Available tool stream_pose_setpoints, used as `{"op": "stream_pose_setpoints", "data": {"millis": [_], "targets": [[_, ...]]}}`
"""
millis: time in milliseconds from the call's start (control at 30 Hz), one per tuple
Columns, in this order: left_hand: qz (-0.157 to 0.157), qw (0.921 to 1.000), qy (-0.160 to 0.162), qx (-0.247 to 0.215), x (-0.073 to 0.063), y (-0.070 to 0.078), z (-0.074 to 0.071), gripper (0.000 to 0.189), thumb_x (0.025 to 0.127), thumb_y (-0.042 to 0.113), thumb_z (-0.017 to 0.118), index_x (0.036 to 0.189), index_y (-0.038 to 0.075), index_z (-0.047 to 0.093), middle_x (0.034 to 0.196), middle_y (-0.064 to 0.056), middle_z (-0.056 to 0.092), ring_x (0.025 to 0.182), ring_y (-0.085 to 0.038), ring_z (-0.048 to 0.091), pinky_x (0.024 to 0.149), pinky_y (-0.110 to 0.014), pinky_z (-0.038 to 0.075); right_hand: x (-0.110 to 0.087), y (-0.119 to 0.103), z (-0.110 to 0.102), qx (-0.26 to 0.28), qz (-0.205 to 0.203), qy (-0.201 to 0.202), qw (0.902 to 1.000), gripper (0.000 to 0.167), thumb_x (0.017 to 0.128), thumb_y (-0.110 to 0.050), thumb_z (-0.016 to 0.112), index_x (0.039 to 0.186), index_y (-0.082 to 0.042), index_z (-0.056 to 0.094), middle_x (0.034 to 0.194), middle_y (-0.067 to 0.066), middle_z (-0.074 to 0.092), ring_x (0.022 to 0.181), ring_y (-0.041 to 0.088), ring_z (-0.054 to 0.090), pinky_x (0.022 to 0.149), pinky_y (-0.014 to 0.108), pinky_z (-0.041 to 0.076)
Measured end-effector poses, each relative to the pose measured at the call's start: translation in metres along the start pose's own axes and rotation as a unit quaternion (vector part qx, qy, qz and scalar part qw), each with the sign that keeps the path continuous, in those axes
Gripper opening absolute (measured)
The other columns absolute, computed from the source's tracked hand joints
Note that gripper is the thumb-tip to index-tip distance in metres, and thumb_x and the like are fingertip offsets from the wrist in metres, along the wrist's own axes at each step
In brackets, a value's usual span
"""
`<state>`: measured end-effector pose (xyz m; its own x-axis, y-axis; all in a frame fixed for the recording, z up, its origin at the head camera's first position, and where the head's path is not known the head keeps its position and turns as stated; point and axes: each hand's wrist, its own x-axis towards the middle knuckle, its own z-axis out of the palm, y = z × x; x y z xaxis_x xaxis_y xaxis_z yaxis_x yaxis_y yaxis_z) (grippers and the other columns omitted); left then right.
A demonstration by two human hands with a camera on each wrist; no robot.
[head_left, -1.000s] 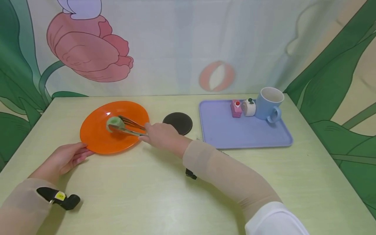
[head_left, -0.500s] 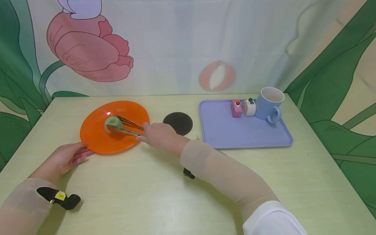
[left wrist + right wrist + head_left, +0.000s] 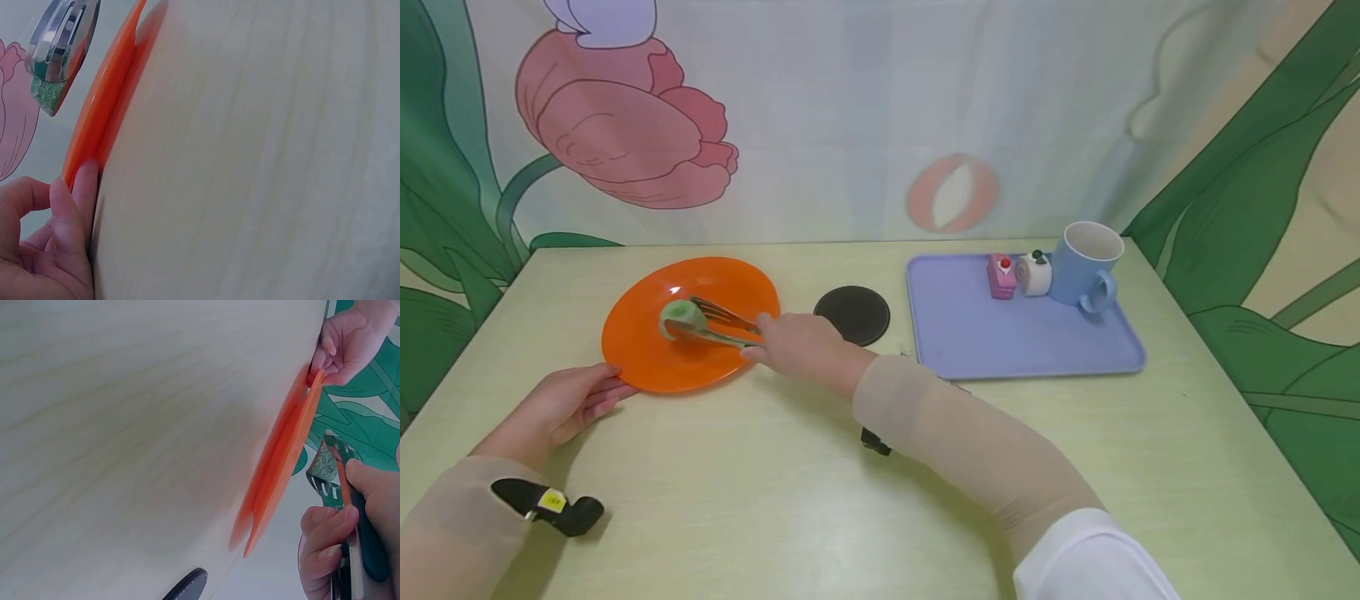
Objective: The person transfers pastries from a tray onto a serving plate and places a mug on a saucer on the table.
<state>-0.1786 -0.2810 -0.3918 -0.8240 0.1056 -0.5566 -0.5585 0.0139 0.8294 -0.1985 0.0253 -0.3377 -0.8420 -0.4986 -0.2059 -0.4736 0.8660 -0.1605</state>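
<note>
An orange plate (image 3: 640,362) lies at the left of the table, slightly raised at its rim. My left hand (image 3: 580,402) pinches the plate's near left rim, thumb above and fingers below. Metal tongs (image 3: 726,338) are gripped in my right hand (image 3: 808,346), which reaches in from the right. Between the tongs' heads sits a small green, rough-surfaced food piece (image 3: 683,312), wedge-like in the wrist views. Both wrist views show this green piece (image 3: 47,95) held above the plate, apart from it. Dark handle sides (image 3: 369,540) show on the tongs in the right wrist view.
A lilac tray (image 3: 992,350) at the back right bears a pink cake piece (image 3: 1001,279), a white roll cake (image 3: 1035,277) and a blue mug (image 3: 1070,271). Between plate and tray lies a black round coaster (image 3: 852,315). A printed curtain hangs behind the table.
My right hand has shifted a little to the left, carrying the tongs and green piece over the plate. The left hand and the plate hold still.
</note>
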Motion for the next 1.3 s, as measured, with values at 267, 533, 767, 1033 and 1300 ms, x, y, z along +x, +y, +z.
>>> {"op": "stream_pose_setpoints", "data": {"millis": [267,533,767,1033,1300], "targets": [[-0.002,0.9999,0.005,0.012,0.0,0.0,0.001,0.076,0.094,0.038,0.051,0.148,0.0,0.012,0.083,0.007,0.07,0.081,-0.007,0.068,0.071,-0.016,0.051,0.005,-0.003,0.001,0.001,0.005,-0.007,1.0,0.045,0.093,-0.055,0.041,0.111,-0.015,0.048,0.075,-0.002,0.055,0.064,0.014,0.054,0.049,0.025,0.043],[-0.005,0.9999,0.006,0.012,0.0,0.0,0.0,0.074,0.096,0.036,0.05,0.148,0.0,0.012,0.083,0.007,0.07,0.081,-0.007,0.068,0.072,-0.016,0.051,0.006,-0.006,0.001,0.0,0.002,-0.012,0.9999,0.046,0.093,-0.056,0.04,0.113,-0.015,0.047,0.072,-0.002,0.055,0.062,0.014,0.054,0.048,0.024,0.042],[-0.002,0.9999,0.003,0.017,0.0,0.0,0.0,0.076,0.095,0.037,0.051,0.148,0.0,0.011,0.083,0.007,0.07,0.082,-0.006,0.067,0.071,-0.016,0.051,0.008,-0.008,0.003,0.006,-0.001,-0.013,0.9999,0.046,0.094,-0.055,0.041,0.114,-0.014,0.047,0.072,-0.002,0.055,0.061,0.013,0.054,0.048,0.024,0.042],[-0.001,1.0,0.0,0.001,-0.001,0.0,0.0,0.069,0.094,0.035,0.053,0.145,0.0,0.022,0.084,0.005,0.07,0.082,-0.007,0.068,0.07,-0.016,0.051,0.01,-0.007,0.005,0.001,-0.004,-0.013,0.9999,0.048,0.094,-0.055,0.04,0.116,-0.014,0.048,0.073,-0.002,0.056,0.064,0.014,0.056,0.049,0.025,0.044],[0.001,1.0,0.0,-0.003,-0.001,0.001,0.0,0.042,0.094,0.035,0.053,0.126,0.01,0.042,0.083,0.005,0.071,0.082,-0.007,0.068,0.07,-0.016,0.051,0.013,-0.009,0.006,-0.005,0.005,-0.014,0.9999,0.047,0.093,-0.055,0.041,0.116,-0.015,0.047,0.07,-0.003,0.056,0.06,0.014,0.055,0.048,0.025,0.043]]}}
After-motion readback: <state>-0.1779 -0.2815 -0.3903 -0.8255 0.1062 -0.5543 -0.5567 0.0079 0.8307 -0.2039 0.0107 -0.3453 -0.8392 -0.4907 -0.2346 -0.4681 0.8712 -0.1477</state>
